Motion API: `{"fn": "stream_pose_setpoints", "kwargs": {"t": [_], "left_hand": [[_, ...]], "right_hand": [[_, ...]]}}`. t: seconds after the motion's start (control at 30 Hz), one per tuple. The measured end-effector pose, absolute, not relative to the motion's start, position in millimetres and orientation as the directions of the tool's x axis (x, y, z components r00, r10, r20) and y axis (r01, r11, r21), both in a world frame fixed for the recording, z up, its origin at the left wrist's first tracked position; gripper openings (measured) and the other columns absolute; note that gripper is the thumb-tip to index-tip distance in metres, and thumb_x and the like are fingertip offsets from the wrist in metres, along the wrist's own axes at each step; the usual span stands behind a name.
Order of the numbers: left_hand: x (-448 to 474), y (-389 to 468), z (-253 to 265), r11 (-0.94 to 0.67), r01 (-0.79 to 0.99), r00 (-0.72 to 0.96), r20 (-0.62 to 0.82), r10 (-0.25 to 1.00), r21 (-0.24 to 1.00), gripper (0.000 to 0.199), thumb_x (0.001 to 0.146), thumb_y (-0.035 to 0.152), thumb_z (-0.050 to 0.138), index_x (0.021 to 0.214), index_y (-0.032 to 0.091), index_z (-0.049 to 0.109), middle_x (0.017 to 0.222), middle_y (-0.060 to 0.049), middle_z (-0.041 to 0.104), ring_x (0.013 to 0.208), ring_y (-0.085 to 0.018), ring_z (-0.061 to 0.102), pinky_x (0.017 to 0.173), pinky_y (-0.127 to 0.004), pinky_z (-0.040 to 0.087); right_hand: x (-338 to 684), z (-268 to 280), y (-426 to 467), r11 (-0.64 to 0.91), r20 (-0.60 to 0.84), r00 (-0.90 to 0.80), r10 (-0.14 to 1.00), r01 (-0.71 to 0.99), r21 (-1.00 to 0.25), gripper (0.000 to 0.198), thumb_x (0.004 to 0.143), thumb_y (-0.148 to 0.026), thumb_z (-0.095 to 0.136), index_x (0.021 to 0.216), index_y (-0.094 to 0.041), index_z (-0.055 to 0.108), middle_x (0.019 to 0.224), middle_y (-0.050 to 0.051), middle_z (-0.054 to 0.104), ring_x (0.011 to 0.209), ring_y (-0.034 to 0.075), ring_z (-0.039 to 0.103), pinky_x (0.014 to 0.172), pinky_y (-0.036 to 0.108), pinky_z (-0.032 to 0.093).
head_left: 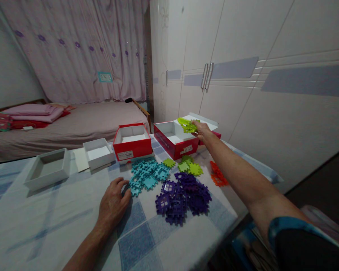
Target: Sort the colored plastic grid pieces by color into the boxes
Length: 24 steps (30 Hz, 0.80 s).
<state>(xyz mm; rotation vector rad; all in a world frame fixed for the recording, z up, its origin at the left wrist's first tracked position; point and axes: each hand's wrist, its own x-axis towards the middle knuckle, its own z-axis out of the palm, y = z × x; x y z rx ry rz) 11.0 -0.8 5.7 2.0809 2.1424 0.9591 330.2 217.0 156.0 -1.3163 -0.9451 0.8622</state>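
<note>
My right hand (pixel 201 130) is closed on several lime-green interlocking plastic tiles (pixel 187 125), held over the right side of a red shoebox-like box (pixel 175 147) with its lid flap raised. On the tablecloth, my left hand (pixel 115 199) rests with fingers loosely apart, its fingertips at the edge of a pile of teal tiles (pixel 150 174). Dark purple tiles (pixel 183 197), some with window shapes, are heaped nearest me. More lime-green tiles (pixel 193 168) lie behind them. Orange tiles (pixel 218 175) are partly hidden by my right forearm.
A second red box (pixel 132 148) stands left of the first. Further left are a small white box (pixel 98 160) and a grey-white tray (pixel 64 165). The checked tablecloth (pixel 59 226) covers the table. A bed (pixel 101 116) and a white wardrobe (pixel 231 98) stand behind.
</note>
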Motion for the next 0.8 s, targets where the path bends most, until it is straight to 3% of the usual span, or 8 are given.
{"fn": "stream_pose_setpoints", "kwargs": {"t": [0.1, 0.2, 0.27, 0.4, 0.5, 0.6, 0.7, 0.8], "left_hand": [[11.6, -0.8, 5.8, -0.067, 0.903, -0.12, 0.398, 0.909, 0.424, 0.044, 0.083, 0.036, 0.04, 0.105, 0.01, 0.067, 0.122, -0.016, 0.058, 0.112, -0.029, 0.057, 0.101, -0.043, 0.044], [12.8, -1.1, 5.9, -0.06, 0.902, -0.131, 0.404, 0.905, 0.427, 0.043, 0.083, 0.035, 0.04, 0.105, 0.01, 0.067, 0.122, -0.016, 0.058, 0.112, -0.029, 0.057, 0.1, -0.043, 0.045], [13.7, -1.3, 6.2, -0.059, 0.901, -0.136, 0.41, 0.902, 0.429, 0.042, 0.083, 0.035, 0.04, 0.105, 0.011, 0.067, 0.122, -0.016, 0.058, 0.111, -0.029, 0.058, 0.1, -0.043, 0.045], [14.7, -1.7, 7.3, -0.06, 0.897, -0.137, 0.405, 0.904, 0.439, 0.041, 0.083, 0.034, 0.04, 0.104, 0.011, 0.067, 0.122, -0.016, 0.058, 0.111, -0.029, 0.058, 0.099, -0.043, 0.046], [14.5, -1.6, 7.3, -0.06, 0.896, -0.139, 0.406, 0.903, 0.441, 0.041, 0.083, 0.035, 0.04, 0.103, 0.011, 0.067, 0.121, -0.016, 0.058, 0.112, -0.029, 0.057, 0.101, -0.043, 0.044], [13.6, -1.1, 6.0, -0.067, 0.899, -0.134, 0.417, 0.899, 0.434, 0.04, 0.082, 0.034, 0.04, 0.102, 0.012, 0.067, 0.12, -0.015, 0.059, 0.112, -0.028, 0.057, 0.101, -0.043, 0.044], [12.8, -0.7, 4.6, -0.068, 0.902, -0.131, 0.422, 0.897, 0.426, 0.038, 0.082, 0.034, 0.041, 0.102, 0.014, 0.066, 0.121, -0.014, 0.059, 0.112, -0.027, 0.057, 0.1, -0.042, 0.045], [12.6, -0.8, 4.1, -0.069, 0.903, -0.131, 0.425, 0.896, 0.423, 0.036, 0.083, 0.034, 0.042, 0.102, 0.015, 0.066, 0.121, -0.014, 0.059, 0.113, -0.027, 0.057, 0.1, -0.042, 0.044]], "right_hand": [[329.4, 149.8, 222.0, 0.078, 0.15, 0.418, 0.896, 0.186, -0.98, 0.026, 0.066, -0.027, 0.065, 0.09, -0.017, 0.06, 0.087, 0.005, 0.066, 0.085, 0.02, 0.062, 0.073, 0.032, 0.051], [338.5, 128.3, 205.6, 0.096, 0.257, 0.437, 0.862, 0.357, -0.929, 0.046, 0.066, -0.028, 0.064, 0.109, -0.016, 0.058, 0.116, 0.012, 0.061, 0.111, 0.024, 0.054, 0.094, 0.037, 0.044], [345.2, 107.9, 186.0, 0.109, 0.307, 0.393, 0.867, 0.452, -0.885, 0.052, 0.066, -0.03, 0.064, 0.115, -0.014, 0.057, 0.122, 0.014, 0.057, 0.117, 0.026, 0.051, 0.101, 0.039, 0.038], [351.0, 63.3, 145.8, 0.104, 0.289, 0.196, 0.937, 0.636, -0.765, 0.055, 0.06, -0.044, 0.073, 0.107, -0.016, 0.063, 0.115, 0.014, 0.062, 0.114, 0.031, 0.053, 0.1, 0.043, 0.037], [347.9, 39.7, 129.4, 0.043, 0.165, 0.049, 0.985, 0.857, -0.514, 0.063, 0.067, -0.062, 0.064, 0.11, -0.016, 0.06, 0.118, 0.016, 0.061, 0.115, 0.034, 0.052, 0.094, 0.046, 0.039], [342.7, 29.8, 125.0, 0.048, 0.135, -0.003, 0.991, 0.944, -0.327, 0.066, 0.071, -0.064, 0.059, 0.115, -0.015, 0.057, 0.12, 0.017, 0.059, 0.116, 0.034, 0.05, 0.092, 0.046, 0.04], [339.4, 27.3, 124.4, 0.089, 0.195, -0.026, 0.981, 0.943, -0.321, 0.063, 0.072, -0.058, 0.061, 0.118, -0.017, 0.054, 0.12, 0.014, 0.056, 0.116, 0.031, 0.049, 0.092, 0.042, 0.04], [339.1, 25.7, 123.5, 0.153, 0.277, -0.028, 0.96, 0.883, -0.444, 0.057, 0.07, -0.047, 0.065, 0.117, -0.018, 0.053, 0.114, 0.011, 0.053, 0.107, 0.025, 0.053, 0.09, 0.035, 0.043]]}}
